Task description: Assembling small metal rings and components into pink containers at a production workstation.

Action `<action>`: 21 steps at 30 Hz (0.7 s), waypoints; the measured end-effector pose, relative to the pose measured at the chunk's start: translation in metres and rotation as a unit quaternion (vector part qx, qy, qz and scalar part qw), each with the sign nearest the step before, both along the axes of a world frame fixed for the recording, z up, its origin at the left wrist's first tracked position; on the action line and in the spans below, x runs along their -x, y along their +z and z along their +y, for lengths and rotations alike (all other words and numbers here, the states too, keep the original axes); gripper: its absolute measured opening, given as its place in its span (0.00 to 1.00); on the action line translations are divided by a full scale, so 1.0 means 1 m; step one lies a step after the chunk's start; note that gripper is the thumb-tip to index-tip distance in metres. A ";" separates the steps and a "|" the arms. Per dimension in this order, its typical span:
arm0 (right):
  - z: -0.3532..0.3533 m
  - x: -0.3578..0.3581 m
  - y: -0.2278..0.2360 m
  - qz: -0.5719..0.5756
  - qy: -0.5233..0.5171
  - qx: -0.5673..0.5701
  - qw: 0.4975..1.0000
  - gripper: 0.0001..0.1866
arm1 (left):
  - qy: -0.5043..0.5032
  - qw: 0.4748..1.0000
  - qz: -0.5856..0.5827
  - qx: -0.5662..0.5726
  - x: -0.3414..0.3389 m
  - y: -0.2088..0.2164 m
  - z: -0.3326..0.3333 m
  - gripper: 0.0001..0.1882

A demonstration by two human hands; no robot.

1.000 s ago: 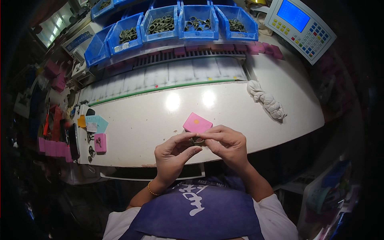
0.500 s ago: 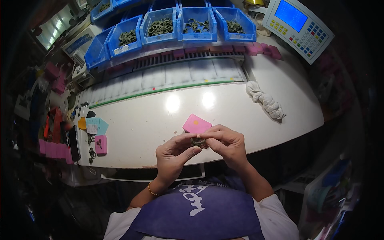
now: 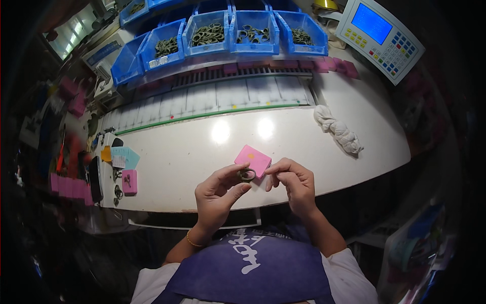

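One dark green, ring-shaped piece (image 3: 246, 180) is held in the left hand (image 3: 216, 193), raised above the near edge of the white, smooth tabletop (image 3: 187, 162). The left fingers grip it between the thumb below and a fingertip above; its hollow faces the viewer. The right hand (image 3: 297, 186) stands just beside it, apart from the ring, fingers bent inward; whether they pinch anything cannot be told. Beyond the ring lies a pink, rectangular block (image 3: 256, 159) with a small orange mark, near the middle of the near edge. Contact between right fingertips and block cannot be confirmed. At the left edge lies a smaller pink block (image 3: 130, 187) bearing a dark piece. Toward the right edge lies a twisted white cloth (image 3: 338, 133). Blue plastic bins (image 3: 254, 49) stand behind the far edge, four front ones containing dark ring-shaped pieces.
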State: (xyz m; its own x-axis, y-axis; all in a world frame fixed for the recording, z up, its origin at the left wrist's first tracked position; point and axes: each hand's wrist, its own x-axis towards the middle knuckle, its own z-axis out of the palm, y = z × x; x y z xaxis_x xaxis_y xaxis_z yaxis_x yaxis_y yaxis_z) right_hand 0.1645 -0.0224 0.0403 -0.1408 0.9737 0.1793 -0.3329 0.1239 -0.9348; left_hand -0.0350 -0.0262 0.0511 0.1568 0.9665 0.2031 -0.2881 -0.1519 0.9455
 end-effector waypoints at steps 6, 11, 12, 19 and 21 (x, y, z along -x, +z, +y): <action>-0.001 0.008 0.015 -0.025 0.040 0.036 0.998 0.11 | 0.076 0.969 0.156 -0.174 0.004 -0.006 0.003 0.24; -0.004 0.014 0.020 -0.014 0.101 0.099 0.990 0.11 | 0.145 0.901 0.267 -0.309 0.002 -0.001 0.005 0.27; -0.004 0.013 0.021 -0.009 0.106 0.109 0.988 0.10 | 0.146 0.894 0.271 -0.326 0.002 -0.001 0.005 0.28; -0.003 0.013 0.026 -0.063 0.053 0.078 0.994 0.09 | -0.030 0.999 -0.010 0.023 0.009 0.009 0.000 0.18; -0.003 0.012 0.030 -0.202 0.013 -0.037 0.979 0.09 | -0.037 0.999 0.019 0.024 0.011 0.007 0.001 0.14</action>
State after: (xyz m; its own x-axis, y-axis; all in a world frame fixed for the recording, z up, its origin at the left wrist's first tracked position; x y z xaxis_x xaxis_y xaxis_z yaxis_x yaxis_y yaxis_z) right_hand 0.1523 -0.0253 0.0704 -0.2401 0.9549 0.1746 0.0573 0.1935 -0.9794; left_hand -0.0460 -0.0251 0.0586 0.2344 0.9608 0.1483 -0.2600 -0.0850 0.9619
